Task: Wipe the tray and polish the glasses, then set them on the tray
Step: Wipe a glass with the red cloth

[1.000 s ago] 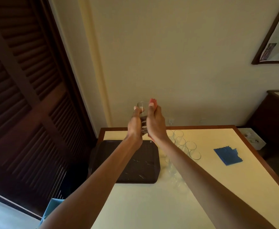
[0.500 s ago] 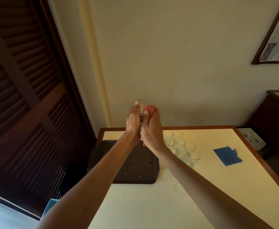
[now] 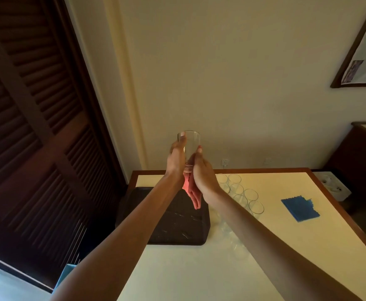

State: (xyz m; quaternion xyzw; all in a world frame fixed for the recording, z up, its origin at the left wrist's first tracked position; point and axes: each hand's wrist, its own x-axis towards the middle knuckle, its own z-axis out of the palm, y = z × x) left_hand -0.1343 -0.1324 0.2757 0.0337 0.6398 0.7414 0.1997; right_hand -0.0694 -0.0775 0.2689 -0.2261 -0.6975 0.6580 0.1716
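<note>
Both hands hold a clear tall glass (image 3: 191,143) up in front of the wall, above the table's far end. My left hand (image 3: 176,161) grips its left side, thumb near the rim. My right hand (image 3: 203,170) holds the glass's lower right side, and a pink cloth (image 3: 191,193) hangs down between the two palms. Below them lies the dark marbled tray (image 3: 177,224), with nothing on it. Several clear glasses (image 3: 240,193) stand in a cluster on the table just right of the tray.
The cream table (image 3: 264,246) has a brown wooden edge. A blue cloth (image 3: 300,208) lies on its right part. A dark louvred door (image 3: 32,127) fills the left. A dark cabinet (image 3: 360,161) and a white power strip (image 3: 331,185) sit at far right.
The pink cloth has moved from the top of the glass down below it, where it now hangs between my palms. The glass stays raised, more of it bare.
</note>
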